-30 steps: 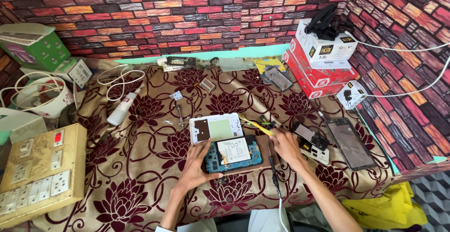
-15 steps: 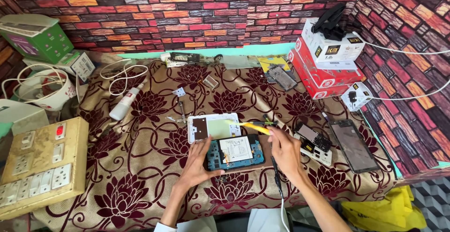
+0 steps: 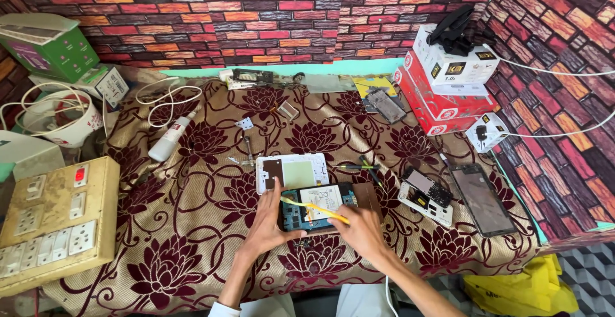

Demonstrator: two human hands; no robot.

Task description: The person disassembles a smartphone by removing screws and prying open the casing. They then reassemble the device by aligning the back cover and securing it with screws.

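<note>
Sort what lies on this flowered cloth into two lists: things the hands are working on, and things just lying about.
In hand:
left hand steadying the opened phone
right hand holding the yellow tool across it
white back cover, touching the phone's far edge

Lying about:
white bottle
switchboard
red and white boxes
dark screen panel

I'm looking at a maroon-flowered beige cloth (image 3: 192, 227), a yellow tool (image 3: 314, 209) crossing the blue opened phone (image 3: 317, 208), and a white back cover (image 3: 295, 171) above.
</note>
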